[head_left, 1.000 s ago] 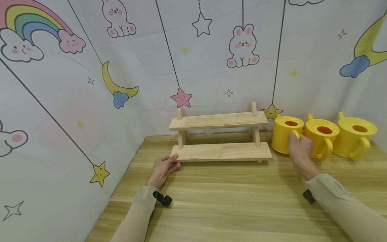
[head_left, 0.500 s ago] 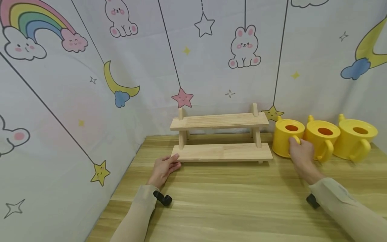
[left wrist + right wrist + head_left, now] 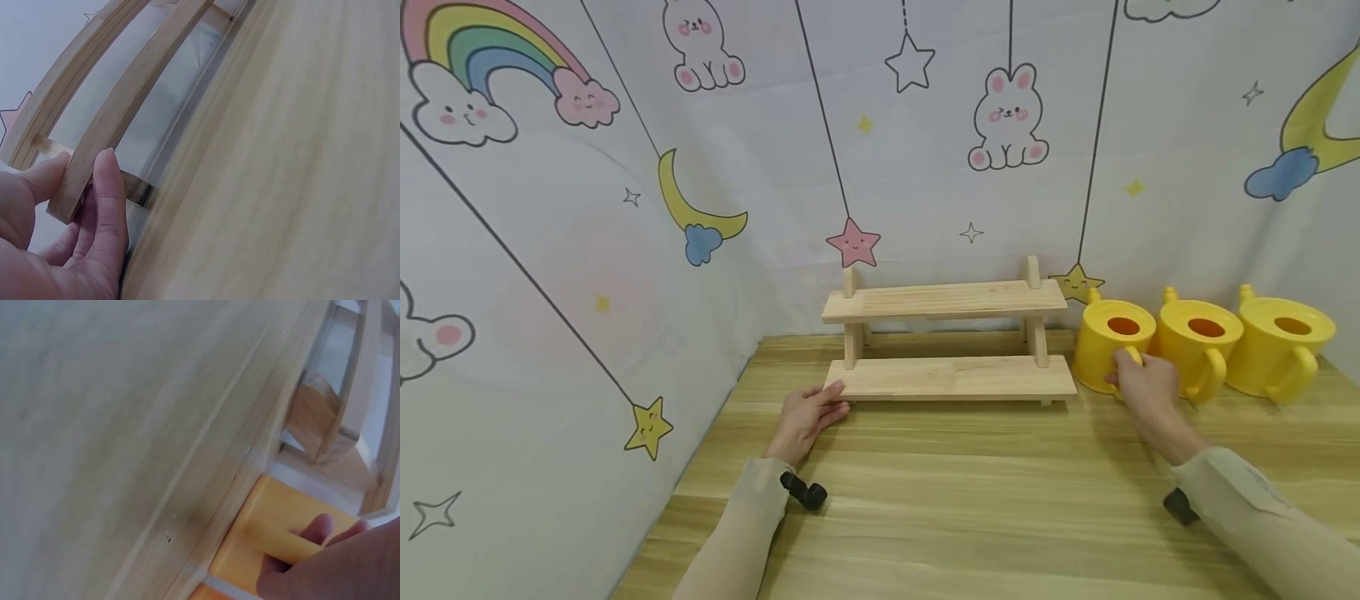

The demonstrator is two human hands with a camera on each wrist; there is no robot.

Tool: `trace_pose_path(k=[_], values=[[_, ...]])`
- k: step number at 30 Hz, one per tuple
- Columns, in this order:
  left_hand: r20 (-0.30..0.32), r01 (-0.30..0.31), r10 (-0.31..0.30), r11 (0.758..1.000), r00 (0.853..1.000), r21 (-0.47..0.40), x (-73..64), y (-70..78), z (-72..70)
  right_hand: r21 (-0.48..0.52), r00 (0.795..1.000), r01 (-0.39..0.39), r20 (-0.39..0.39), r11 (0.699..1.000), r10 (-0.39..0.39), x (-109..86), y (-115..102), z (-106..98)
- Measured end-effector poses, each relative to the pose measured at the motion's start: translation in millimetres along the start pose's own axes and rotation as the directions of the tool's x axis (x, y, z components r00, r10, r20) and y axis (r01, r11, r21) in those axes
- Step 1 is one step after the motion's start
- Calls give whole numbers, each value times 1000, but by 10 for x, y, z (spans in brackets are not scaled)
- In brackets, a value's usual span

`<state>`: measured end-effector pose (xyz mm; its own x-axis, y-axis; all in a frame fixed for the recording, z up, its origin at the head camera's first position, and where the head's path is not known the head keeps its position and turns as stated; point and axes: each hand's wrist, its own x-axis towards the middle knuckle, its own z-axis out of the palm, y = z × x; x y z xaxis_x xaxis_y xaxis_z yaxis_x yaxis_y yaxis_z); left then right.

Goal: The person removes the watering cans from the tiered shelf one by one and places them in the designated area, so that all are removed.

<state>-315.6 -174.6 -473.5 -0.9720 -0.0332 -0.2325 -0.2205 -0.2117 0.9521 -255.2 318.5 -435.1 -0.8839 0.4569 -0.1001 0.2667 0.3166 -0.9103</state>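
Observation:
A two-tier wooden shelf [image 3: 951, 377] stands at the back of the table. My left hand [image 3: 803, 423] pinches the left end of its lower board, thumb on top and fingers below, as the left wrist view shows. To the right of the shelf is a yellow watering can [image 3: 1097, 346], upright on the table. My right hand [image 3: 1147, 385] grips that can's handle [image 3: 284, 542], with fingers curled through it in the right wrist view. Both boards of the shelf are bare.
Two more yellow watering cans stand in a row to the right: a middle can [image 3: 1180, 350] and a far-right can [image 3: 1262, 350]. A white printed cloth [image 3: 925, 183] hangs close behind the shelf and along the left side. The wooden table [image 3: 962, 500] stretches out in front.
The right hand and the gripped watering can have come down and slightly toward me, level with the other cans. The left hand keeps its place on the shelf.

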Motion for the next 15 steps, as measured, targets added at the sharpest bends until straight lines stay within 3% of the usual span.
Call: trace_pose_path(k=[9, 15], values=[[-13, 15, -15, 1000, 1000, 22, -32, 9, -32, -34, 1000, 29, -1, 999, -29, -43, -3, 35], [-22, -24, 26, 996, 999, 87, -48, 67, -75, -105, 999, 46, -15, 993, -48, -118, -28, 35]])
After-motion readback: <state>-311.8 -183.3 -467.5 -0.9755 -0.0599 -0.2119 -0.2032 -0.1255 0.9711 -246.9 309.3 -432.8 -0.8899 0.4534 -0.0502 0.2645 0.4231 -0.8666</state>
